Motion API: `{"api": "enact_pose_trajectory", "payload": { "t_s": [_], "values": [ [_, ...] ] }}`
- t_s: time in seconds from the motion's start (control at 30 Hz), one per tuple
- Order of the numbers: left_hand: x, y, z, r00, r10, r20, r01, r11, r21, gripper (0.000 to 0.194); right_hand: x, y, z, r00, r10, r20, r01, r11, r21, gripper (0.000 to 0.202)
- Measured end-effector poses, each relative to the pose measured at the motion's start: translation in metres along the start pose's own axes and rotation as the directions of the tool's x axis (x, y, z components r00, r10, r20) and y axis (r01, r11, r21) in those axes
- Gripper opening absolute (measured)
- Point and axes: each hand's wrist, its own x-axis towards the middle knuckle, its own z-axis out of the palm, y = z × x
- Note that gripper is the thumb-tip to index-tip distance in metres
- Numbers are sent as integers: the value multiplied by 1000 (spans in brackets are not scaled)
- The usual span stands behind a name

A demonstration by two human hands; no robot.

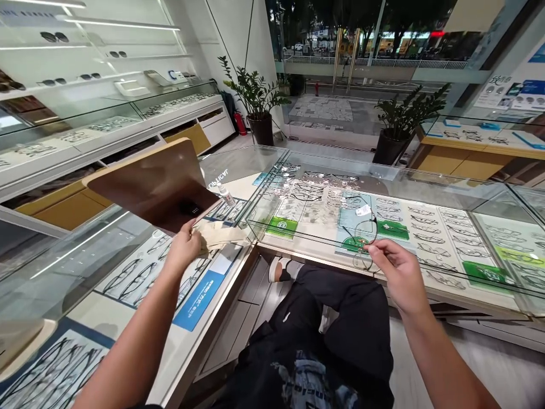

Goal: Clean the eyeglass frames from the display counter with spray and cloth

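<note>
My left hand (187,248) is closed at the lower edge of a tilted tabletop mirror (157,184) with a wooden rim. Beside that hand, a crumpled cream cloth (223,234) lies on the glass counter, and a small white bottle (226,196) stands just beyond. With thumb and fingertips, my right hand (398,272) pinches a pair of thin-rimmed eyeglasses (376,227) above the display case. A white tag (363,211) hangs from the eyeglasses, whose lenses stand one over the other.
Rows of spectacle frames (430,236) lie inside the glass case (315,236). A blue card (206,300) rests in the left counter. Potted plants (260,128) and a fire extinguisher (240,123) stand by the window. Sunglasses (54,37) line the wall shelves.
</note>
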Motion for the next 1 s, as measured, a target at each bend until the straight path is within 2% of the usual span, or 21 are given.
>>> {"api": "enact_pose_trajectory", "payload": {
  "t_s": [0.1, 0.17, 0.27, 0.37, 0.43, 0.47, 0.5, 0.57, 0.63, 0.67, 0.7, 0.73, 0.77, 0.83, 1.0],
  "values": [
    [-16, 9, -5, 999, -47, -7, 48, 975, 216, 72, 2, -1, -1, 1000, 22, 17, -23, 998, 58, 24],
    [-29, 24, -6, 995, 37, -94, -10, 962, 272, 77, 3, -2, -2, 999, 31, 33, -33, 996, 82, 23],
    [-48, 57, -3, 963, 176, -204, -123, 961, 249, 78, 5, -4, -3, 997, 53, 60, -59, 994, 88, 24],
    [-63, 102, 6, 919, 369, -138, -358, 929, 95, 63, 8, -7, -3, 989, 86, 123, -97, 992, 82, 23],
    [-73, 137, 12, 863, 505, 0, -503, 861, -66, 48, 11, -8, -1, 973, 112, 202, -131, 988, 84, 21],
    [-79, 155, 16, 809, 579, 102, -562, 812, -158, 44, 13, -8, 0, 960, 128, 248, -153, 985, 83, 20],
    [-86, 173, 19, 735, 652, 187, -604, 754, -259, 44, 14, -9, 1, 944, 148, 295, -179, 980, 81, 19],
    [-99, 206, 27, 575, 772, 271, -643, 631, -435, 57, 16, -10, 4, 906, 193, 376, -234, 970, 66, 18],
    [-112, 231, 34, 392, 864, 317, -662, 504, -555, 77, 16, -14, 7, 874, 228, 429, -272, 961, 42, 19],
    [-118, 241, 38, 326, 889, 321, -660, 457, -596, 81, 16, -16, 8, 863, 238, 447, -280, 959, 31, 20],
    [-123, 248, 41, 278, 905, 322, -654, 424, -627, 83, 16, -19, 8, 854, 243, 459, -283, 959, 19, 20],
    [-127, 252, 44, 249, 914, 321, -644, 404, -650, 80, 15, -21, 8, 848, 246, 469, -281, 960, 6, 20],
    [-130, 255, 47, 238, 917, 319, -631, 396, -667, 75, 15, -24, 9, 844, 246, 477, -275, 961, -8, 19],
    [-134, 256, 51, 244, 916, 317, -602, 400, -691, 62, 16, -28, 9, 839, 242, 487, -257, 966, -35, 19],
    [-142, 244, 62, 312, 891, 331, -530, 452, -718, 49, 16, -29, 11, 826, 247, 507, -236, 968, -86, 24]
  ]
}}
